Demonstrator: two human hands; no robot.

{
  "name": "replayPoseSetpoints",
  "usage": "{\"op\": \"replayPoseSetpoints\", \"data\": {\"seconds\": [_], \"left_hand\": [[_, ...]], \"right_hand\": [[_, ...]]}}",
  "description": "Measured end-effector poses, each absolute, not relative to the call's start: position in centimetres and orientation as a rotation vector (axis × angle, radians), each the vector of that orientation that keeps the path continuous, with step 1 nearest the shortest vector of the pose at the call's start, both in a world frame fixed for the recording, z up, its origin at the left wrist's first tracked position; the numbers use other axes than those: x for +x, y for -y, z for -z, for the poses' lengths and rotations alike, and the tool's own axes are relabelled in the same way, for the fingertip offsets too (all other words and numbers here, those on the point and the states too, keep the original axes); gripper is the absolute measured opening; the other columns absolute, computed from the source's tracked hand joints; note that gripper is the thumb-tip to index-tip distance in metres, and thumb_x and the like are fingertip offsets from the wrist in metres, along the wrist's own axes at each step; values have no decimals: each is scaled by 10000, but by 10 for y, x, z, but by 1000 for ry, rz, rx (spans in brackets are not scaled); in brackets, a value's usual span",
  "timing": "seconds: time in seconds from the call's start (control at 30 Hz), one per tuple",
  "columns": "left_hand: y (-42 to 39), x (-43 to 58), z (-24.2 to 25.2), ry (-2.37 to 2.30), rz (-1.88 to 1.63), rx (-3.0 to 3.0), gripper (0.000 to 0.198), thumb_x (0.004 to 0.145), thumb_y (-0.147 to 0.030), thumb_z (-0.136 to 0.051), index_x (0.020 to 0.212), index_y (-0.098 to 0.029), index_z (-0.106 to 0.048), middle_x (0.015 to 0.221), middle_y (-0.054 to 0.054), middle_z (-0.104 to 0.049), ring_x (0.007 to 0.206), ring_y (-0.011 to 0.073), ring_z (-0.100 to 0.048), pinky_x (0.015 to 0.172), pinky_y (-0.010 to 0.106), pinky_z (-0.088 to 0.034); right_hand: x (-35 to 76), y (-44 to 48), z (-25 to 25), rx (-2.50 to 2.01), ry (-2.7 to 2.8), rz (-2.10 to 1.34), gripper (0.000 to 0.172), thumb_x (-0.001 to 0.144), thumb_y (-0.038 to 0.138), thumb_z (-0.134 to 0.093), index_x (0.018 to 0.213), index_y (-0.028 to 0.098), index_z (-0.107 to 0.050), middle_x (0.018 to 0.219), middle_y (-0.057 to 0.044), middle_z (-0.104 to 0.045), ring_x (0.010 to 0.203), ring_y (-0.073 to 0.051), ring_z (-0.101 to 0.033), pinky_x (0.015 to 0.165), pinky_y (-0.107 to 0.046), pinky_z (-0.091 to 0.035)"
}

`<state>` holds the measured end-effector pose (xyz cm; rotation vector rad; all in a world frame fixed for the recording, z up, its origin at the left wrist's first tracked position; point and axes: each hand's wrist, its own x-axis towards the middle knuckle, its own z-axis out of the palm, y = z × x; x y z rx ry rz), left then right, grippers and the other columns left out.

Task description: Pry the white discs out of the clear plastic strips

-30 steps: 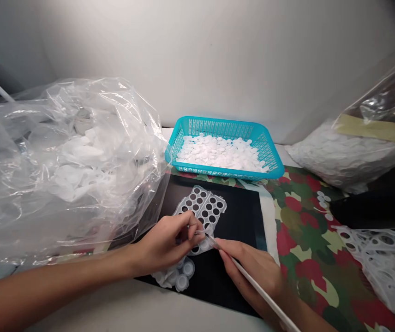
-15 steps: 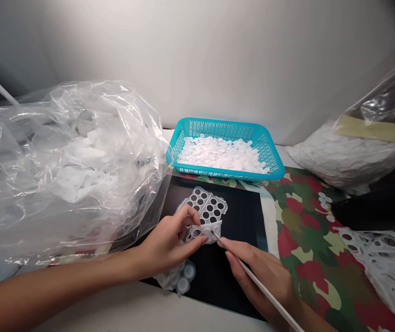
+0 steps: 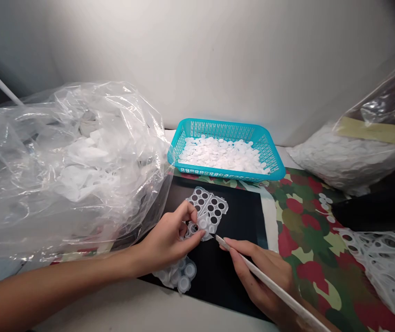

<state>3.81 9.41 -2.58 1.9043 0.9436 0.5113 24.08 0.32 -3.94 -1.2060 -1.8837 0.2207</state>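
Note:
My left hand [image 3: 175, 233] pinches a translucent white sheet of moulded discs [image 3: 206, 224], partly hidden by the fingers. Beneath and behind it lies a similar sheet with round holes [image 3: 217, 207], on a black mat [image 3: 241, 221]. In my right hand [image 3: 263, 269] is a long, white-handled tool with a thin dark tip [image 3: 253, 267], held like a pen. The tip is just right of the pinched sheet, close to its edge. Nearer to me, below my left wrist, rests another piece with round discs [image 3: 183, 276].
A turquoise basket [image 3: 278, 173] of small white discs stands behind the mat. A large clear plastic bag [image 3: 138, 120] with white pieces is at left. To the right are a filled bag [image 3: 343, 157], a few loose discs [image 3: 325, 203] and a heap of holed sheets [image 3: 387, 263] on camouflage cloth [image 3: 308, 249].
The tool's tip has moved off the sheet to the right, with my right hand shifting slightly. The pinched sheet has tilted, and more of its discs show.

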Motion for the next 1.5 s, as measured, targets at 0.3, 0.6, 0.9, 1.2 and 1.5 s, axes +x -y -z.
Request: {"op": "replayPoseSetpoints", "data": {"seconds": [0.3,0.6,0.9,1.2,1.5], "left_hand": [[-94,38,24,-937,-482,1938,201,864,-275,-543,838,-220,-351,500,-128,-254,423,59,-252,422,200,-178],[-94,35,20,-823,-467,1900,274,868,-276,-532,753,-220,-290,591,-95,-340,451,50,-268,415,190,-219],[-94,36,24,-901,-518,1899,209,855,-236,-540,827,-221,-333,490,-136,-263,406,46,-222,403,192,-166],[-93,37,22,-902,-506,1978,183,820,-188,-540,832,-216,-359,514,-128,-278,432,47,-257,423,177,-203],[-93,38,19,-920,-456,2008,132,809,-175,-517,814,-212,-391,541,-110,-310,448,57,-299,441,190,-222]], "right_hand": [[241,-5,39,-1188,1948,-201,234,902,82,-503,1117,137,-580,915,-49,-719,775,-121,-700,741,-174,-552],[239,-8,37,-1114,2004,-149,290,890,70,-532,1169,137,-574,959,-52,-723,843,-128,-700,802,-186,-557],[241,-2,35,-1207,1842,-282,236,894,84,-490,1089,169,-593,901,-35,-730,730,-130,-708,649,-174,-562],[240,-1,37,-1211,1849,-291,236,879,67,-518,1083,153,-599,887,-32,-723,717,-113,-695,658,-166,-536],[238,-5,35,-1204,1875,-341,236,891,83,-509,1092,167,-599,894,-30,-723,733,-120,-697,663,-174,-545]]}}
